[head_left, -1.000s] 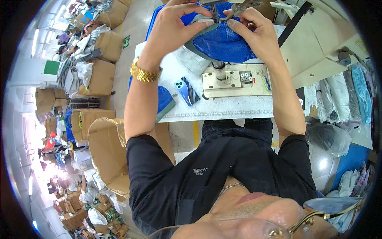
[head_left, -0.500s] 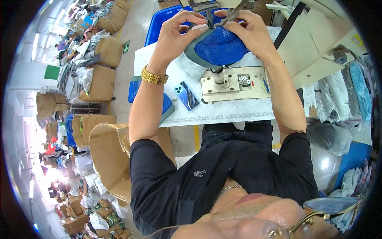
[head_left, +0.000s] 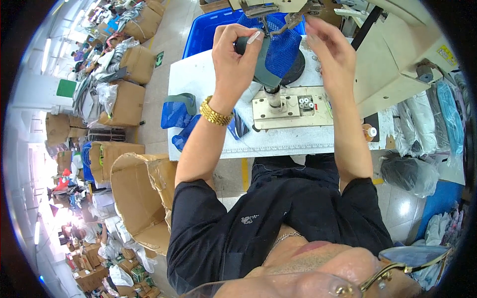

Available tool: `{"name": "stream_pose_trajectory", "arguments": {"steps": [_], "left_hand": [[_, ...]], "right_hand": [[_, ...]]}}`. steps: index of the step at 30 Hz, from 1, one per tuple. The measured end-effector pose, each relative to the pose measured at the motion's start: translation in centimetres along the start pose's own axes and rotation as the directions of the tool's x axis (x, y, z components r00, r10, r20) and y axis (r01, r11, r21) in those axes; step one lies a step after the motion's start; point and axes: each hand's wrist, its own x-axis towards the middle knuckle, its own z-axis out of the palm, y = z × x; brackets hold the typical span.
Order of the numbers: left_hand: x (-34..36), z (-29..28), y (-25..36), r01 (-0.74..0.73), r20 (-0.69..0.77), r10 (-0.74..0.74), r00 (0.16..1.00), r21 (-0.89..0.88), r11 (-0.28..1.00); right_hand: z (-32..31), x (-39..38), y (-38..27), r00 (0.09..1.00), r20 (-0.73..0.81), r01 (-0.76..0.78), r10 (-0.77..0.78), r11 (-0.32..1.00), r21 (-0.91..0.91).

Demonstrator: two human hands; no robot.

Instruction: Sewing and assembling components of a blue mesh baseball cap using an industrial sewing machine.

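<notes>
Closest to you, your left hand (head_left: pixel 237 59) is pinched shut on the blue mesh piece (head_left: pixel 279 47), thumb and fingers clamped on its dark trimmed edge, holding it up over the post of the sewing machine (head_left: pixel 285 102) near the far edge of the desk (head_left: pixel 198 79). Your right hand (head_left: pixel 332 52) is up beside it, fingers loosely apart near the needle end; can't tell if it's actually gripping the mesh. Looks to me like the stitching is mid-way, piece lifted rather than lying flat. More blue pieces (head_left: pixel 176 113) wait at the desk's left edge, blue bin (head_left: pixel 208 32) beyond.
</notes>
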Motion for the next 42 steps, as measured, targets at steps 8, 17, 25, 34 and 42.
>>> {"name": "stream_pose_trajectory", "arguments": {"steps": [8, 17, 25, 34, 42], "left_hand": [[-1.1, 0.7, 1.2, -0.026, -0.085, 0.043, 0.995, 0.198, 0.980], [-3.7, -2.5, 0.4, -0.457, 0.219, 0.407, 0.887, 0.294, 0.839], [-1.6, -1.1, -0.4, -0.594, 0.101, 0.602, 0.792, 0.356, 0.721], [-0.6, -1.7, -0.5, -0.644, 0.183, 0.629, 0.756, 0.377, 0.665], [-1.8, -1.2, -0.4, -0.603, 0.177, 0.584, 0.792, 0.377, 0.703]], "right_hand": [[0.4, -10.6, 3.2, 0.542, 0.644, -0.837, 0.540, 0.276, 0.473], [2.8, -10.4, 3.8, 0.747, 0.547, -0.506, 0.377, -0.211, 0.836], [1.6, -10.5, 3.2, 0.784, 0.517, -0.555, 0.345, 0.014, 0.832], [1.8, -9.9, 3.2, 0.789, 0.495, -0.546, 0.364, 0.045, 0.837], [1.4, -9.7, 4.0, 0.781, 0.510, -0.556, 0.361, 0.027, 0.831]]}}
